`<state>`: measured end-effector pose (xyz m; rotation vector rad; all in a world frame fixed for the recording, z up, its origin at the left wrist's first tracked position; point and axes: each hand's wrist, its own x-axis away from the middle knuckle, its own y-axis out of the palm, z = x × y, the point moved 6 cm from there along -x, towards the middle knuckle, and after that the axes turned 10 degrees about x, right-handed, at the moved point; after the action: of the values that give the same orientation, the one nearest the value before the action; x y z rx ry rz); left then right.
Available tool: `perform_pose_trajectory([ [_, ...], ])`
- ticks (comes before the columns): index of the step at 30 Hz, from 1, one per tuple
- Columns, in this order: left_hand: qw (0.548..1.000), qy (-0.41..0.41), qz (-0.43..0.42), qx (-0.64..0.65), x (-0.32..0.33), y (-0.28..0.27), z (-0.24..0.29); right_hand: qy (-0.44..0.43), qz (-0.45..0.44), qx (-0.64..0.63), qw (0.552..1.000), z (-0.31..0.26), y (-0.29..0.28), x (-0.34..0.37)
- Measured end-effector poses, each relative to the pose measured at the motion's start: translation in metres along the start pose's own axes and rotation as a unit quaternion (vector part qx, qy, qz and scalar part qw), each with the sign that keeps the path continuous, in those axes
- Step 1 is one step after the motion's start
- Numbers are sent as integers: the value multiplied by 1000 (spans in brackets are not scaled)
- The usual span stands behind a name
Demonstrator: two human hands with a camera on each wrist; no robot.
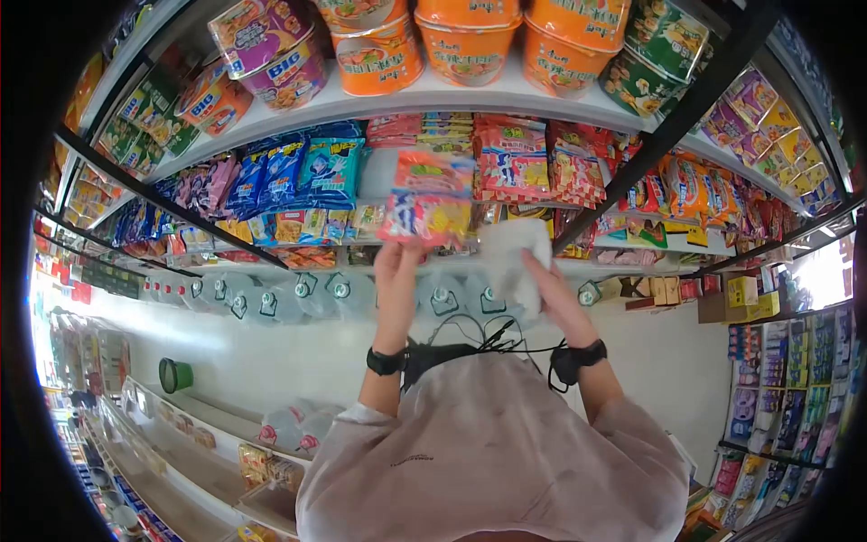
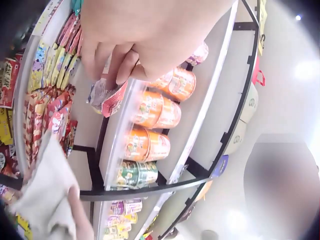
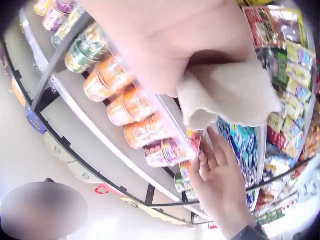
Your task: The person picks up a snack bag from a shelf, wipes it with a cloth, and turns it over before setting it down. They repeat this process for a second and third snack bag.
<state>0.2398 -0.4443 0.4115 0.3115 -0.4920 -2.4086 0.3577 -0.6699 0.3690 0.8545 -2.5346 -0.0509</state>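
Note:
My left hand (image 1: 397, 280) pinches the lower edge of pink and yellow snack packets (image 1: 429, 212), held up before the middle shelf; in the left wrist view its curled fingers grip a crinkled packet (image 2: 114, 101). Beside it, my right hand (image 1: 558, 303) holds a white cloth (image 1: 517, 262), which hangs loosely from the fingers. The right wrist view shows the cloth (image 3: 227, 95) bunched under the right hand (image 3: 175, 40), with the left hand (image 3: 217, 180) below it. Blue snack packets (image 1: 280, 172) stand left of the held packets, red and pink ones (image 1: 513, 158) to the right.
Orange noodle tubs (image 1: 470, 54) line the shelf above. A dark metal post (image 1: 668, 122) slants down at the right. Large clear bottles (image 1: 339, 294) stand under the lowest shelf, with yellow boxes (image 1: 743, 292) on the right. A green bin (image 1: 175, 375) is on the floor at left.

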Motion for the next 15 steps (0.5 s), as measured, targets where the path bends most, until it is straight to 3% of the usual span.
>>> perform_pose_trajectory([
  [3,998,-35,-20,-51,30,1,-14,-17,-103,-88,991,-5,49,-19],
  [4,995,-55,-47,-73,38,0,-16,-39,-118,-60,990,-9,61,-19],
  [6,998,-19,-55,10,54,0,4,-85,-163,-3,983,-14,88,-17],
  [9,996,-26,-80,-30,59,-29,10,-42,-224,66,971,-3,92,-26],
  [13,985,-56,-45,157,55,-41,46,-97,-233,108,962,-28,111,-9],
  [15,989,-51,-30,134,58,-45,44,-145,-250,168,943,-30,120,-3],
])
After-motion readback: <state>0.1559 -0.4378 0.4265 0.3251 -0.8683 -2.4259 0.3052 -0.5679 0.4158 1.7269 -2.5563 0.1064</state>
